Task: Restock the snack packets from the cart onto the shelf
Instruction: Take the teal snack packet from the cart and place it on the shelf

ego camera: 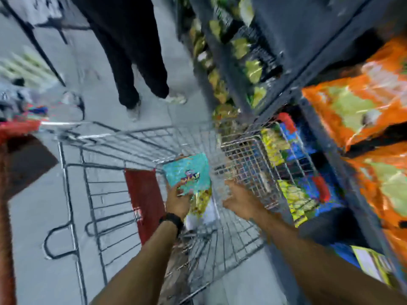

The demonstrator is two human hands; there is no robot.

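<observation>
Left hand (176, 200) gripping teal packet (187, 172) inside wire cart (248, 159), right hand (240, 199) spread alongside.

floor (39, 216): pale grey, smooth, running the length of the aisle, blurred by motion
shelving (293, 69): dark metal racks along the right side, receding up the frame
stock on racks: orange bags (356, 106) nearest, green-yellow bags (253, 69) further along
bystander: a person's dark trouser legs (132, 62) and pale shoes standing in the aisle
left edge: red-brown upright shape (6, 216), too blurred to identify
far left: dark slanted poles (44, 56) and pale green stripes
light: even, indoor
</observation>
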